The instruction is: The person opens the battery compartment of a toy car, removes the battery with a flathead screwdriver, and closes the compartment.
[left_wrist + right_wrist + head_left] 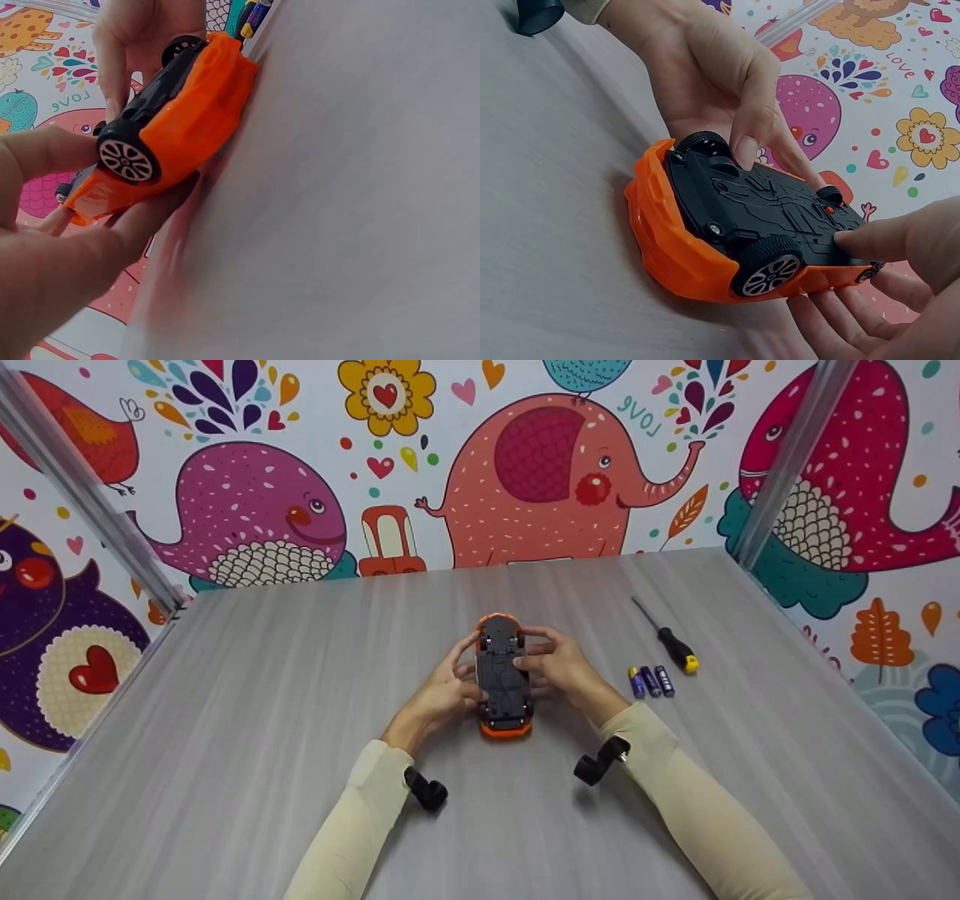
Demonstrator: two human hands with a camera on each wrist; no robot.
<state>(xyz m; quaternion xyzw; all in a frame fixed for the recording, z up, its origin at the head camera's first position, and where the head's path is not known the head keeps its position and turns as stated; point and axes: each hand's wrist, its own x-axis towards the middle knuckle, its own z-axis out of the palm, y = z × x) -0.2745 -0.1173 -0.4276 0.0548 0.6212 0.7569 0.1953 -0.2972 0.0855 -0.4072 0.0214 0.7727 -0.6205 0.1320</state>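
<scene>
One orange toy car [504,675] lay upside down at the centre of a grey wood-grain desk [262,697], its roof against the surface and its black underside facing up, likely so the base panel could be reached from above. The person's left hand [442,694] held the car's side at nine o'clock, fingers curled along the body and thumb pressed on the black chassis near a wheel, which seemed to steady the car against sliding. The right hand [559,664] held the opposite side at three o'clock, its fingers cupped under the orange shell and its thumb resting on the underside near the middle; both grips were closed on the car. The right wrist view showed the chassis [772,206] with moulded ridges and small screw points, and two spoked wheels visible on the near side. One screwdriver [667,636] with a black and yellow handle lay on the desk at about two o'clock from the car, well apart from the hands. Three small batteries [650,681], blue and dark with yellow ends, lay side by side just below the screwdriver's handle, at three o'clock from the car, kept within easy reach. Both arms wore cream sleeves [697,810]. Colourful cartoon animal panels [540,472] stood behind the desk at twelve o'clock.
</scene>
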